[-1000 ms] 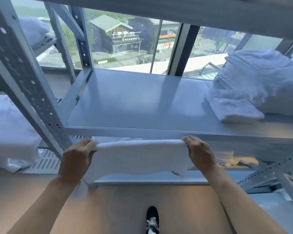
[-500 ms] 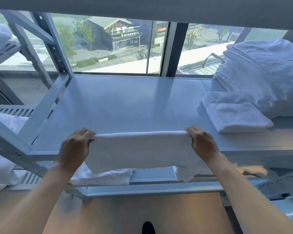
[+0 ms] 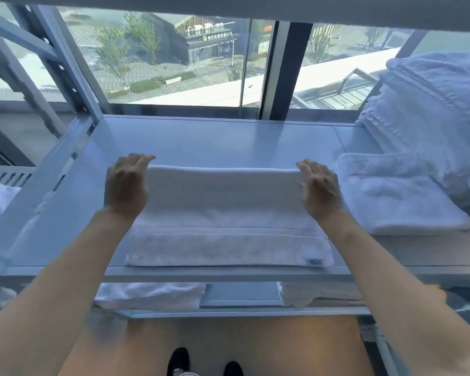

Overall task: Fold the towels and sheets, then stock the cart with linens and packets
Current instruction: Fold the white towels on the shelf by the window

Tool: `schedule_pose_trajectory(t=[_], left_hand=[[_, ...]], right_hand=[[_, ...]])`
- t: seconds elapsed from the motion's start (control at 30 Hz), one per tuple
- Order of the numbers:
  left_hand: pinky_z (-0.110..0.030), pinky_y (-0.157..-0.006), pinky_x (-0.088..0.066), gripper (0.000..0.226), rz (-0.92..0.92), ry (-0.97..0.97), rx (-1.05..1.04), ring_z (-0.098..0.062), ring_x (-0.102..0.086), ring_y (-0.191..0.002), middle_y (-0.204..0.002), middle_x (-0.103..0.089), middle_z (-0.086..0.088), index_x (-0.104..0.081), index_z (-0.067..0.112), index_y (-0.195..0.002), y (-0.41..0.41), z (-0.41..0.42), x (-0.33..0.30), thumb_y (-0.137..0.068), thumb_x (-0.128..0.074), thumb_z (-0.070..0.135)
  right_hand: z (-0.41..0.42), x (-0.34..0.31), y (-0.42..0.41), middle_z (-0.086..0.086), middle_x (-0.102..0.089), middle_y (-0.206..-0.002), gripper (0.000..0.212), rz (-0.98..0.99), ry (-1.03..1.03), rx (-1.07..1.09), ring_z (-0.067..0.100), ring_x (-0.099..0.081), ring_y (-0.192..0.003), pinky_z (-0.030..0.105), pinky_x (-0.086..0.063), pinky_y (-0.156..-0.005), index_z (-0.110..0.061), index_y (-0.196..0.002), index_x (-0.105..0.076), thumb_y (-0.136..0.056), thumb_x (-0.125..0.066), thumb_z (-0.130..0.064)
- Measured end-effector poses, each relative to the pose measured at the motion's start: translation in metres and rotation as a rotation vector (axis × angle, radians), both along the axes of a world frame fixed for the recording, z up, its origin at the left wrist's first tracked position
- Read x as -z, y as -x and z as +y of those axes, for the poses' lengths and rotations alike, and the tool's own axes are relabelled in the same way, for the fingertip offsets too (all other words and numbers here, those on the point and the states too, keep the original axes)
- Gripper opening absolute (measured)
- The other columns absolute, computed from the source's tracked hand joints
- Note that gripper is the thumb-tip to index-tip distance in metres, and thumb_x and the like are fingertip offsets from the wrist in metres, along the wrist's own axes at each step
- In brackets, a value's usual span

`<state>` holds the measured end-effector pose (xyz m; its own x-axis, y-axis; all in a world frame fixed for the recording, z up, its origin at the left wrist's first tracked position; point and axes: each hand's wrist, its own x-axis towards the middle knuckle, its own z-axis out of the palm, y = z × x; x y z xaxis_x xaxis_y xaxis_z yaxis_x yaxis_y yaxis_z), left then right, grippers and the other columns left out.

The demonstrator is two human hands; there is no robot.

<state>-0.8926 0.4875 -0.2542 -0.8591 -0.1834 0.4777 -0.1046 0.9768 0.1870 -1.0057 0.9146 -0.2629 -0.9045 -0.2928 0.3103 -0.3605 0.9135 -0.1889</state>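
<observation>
since the earlier frames the towel [image 3: 228, 215] has gone from hanging between both hands at the shelf's front edge to lying flat on the shelf [image 3: 201, 139], folded. left hand [image 3: 126, 183] and right hand [image 3: 320, 189] now sit at its far corners instead of gripping the top edge with curled fingers.

hands: both look wide, fingers fairly straight, resting on or just over the far left and far right ends of the towel. cannot tell for sure if the fingertips press the fold or hover. nothing gripped.

towel position: between the two hands and stretching back toward the wrists, near edge close to the shelf's front lip, small label [image 3: 313, 261] at the corner below the right wrist.

others: smaller folded towel [image 3: 396, 202] just right of the right hand, nearly touching the big one. tall stack of linens [image 3: 440, 115] beyond and right of it. more folded towels on the lower shelf [image 3: 152, 294] under the forearms. window behind the shelf, shoes on the floor below.

risks, judged: near edge sits close to the lip, so a pull toward the body while smoothing could drag it over. folding the right end inward could snag or shift the smaller towel, being so close. layers may slide and leave a crooked fold if the hands press unevenly.
</observation>
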Motion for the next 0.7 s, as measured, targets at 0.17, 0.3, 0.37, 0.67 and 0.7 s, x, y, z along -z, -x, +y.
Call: schedule_pose_trajectory(t=[0.17,0.3,0.37,0.67,0.7], left_hand=[[-0.049,-0.092,-0.053,0.044,-0.065,-0.120,0.207,-0.039,-0.062,-0.110,-0.127,-0.066,-0.012,-0.067,0.010,-0.125,-0.013,0.056,0.029,-0.083,-0.067,-0.005],[-0.049,-0.108,-0.043,0.046,-0.324,-0.117,0.412,-0.033,-0.054,-0.133,-0.147,-0.055,-0.008,-0.061,0.020,-0.138,-0.051,0.107,0.068,-0.096,-0.063,0.038],[-0.051,-0.122,-0.024,0.069,-0.426,-0.034,0.381,-0.026,-0.027,-0.154,-0.167,-0.030,-0.001,-0.040,0.027,-0.156,-0.073,0.120,0.086,-0.096,-0.047,0.061],[-0.056,-0.120,-0.029,0.078,-0.320,0.029,0.353,-0.025,-0.026,-0.155,-0.168,-0.029,-0.003,-0.039,0.022,-0.158,-0.142,0.135,0.102,-0.085,-0.066,0.029],[-0.055,-0.119,-0.032,0.072,-0.285,0.018,0.355,-0.026,-0.031,-0.153,-0.165,-0.034,-0.003,-0.044,0.020,-0.155,-0.145,0.134,0.100,-0.085,-0.059,0.023]], right_hand=[[-0.015,0.033,-0.045,0.007,-0.055,-0.148,0.046,-0.190,0.058,-0.250,0.031,-0.051,-0.134,0.049,-0.044,-0.105,-0.013,-0.136,-0.062,-0.092,-0.072,-0.015],[-0.029,0.058,-0.086,0.000,-0.047,-0.156,0.050,-0.267,0.043,-0.416,0.023,-0.041,-0.145,0.045,-0.034,-0.116,-0.020,-0.142,-0.057,-0.098,-0.063,-0.043],[-0.031,0.066,-0.101,-0.005,-0.030,-0.167,0.070,-0.296,-0.028,-0.432,0.019,-0.021,-0.156,0.044,-0.018,-0.125,-0.024,-0.154,-0.044,-0.096,-0.053,-0.063],[-0.008,0.082,-0.154,-0.003,-0.001,-0.173,0.097,-0.235,-0.231,-0.532,0.023,0.003,-0.160,0.048,-0.007,-0.128,-0.023,-0.165,-0.010,-0.083,-0.061,-0.035],[-0.005,0.082,-0.156,-0.003,-0.001,-0.173,0.093,-0.243,-0.204,-0.543,0.022,0.003,-0.160,0.048,-0.006,-0.128,-0.022,-0.165,-0.012,-0.085,-0.058,-0.030]])
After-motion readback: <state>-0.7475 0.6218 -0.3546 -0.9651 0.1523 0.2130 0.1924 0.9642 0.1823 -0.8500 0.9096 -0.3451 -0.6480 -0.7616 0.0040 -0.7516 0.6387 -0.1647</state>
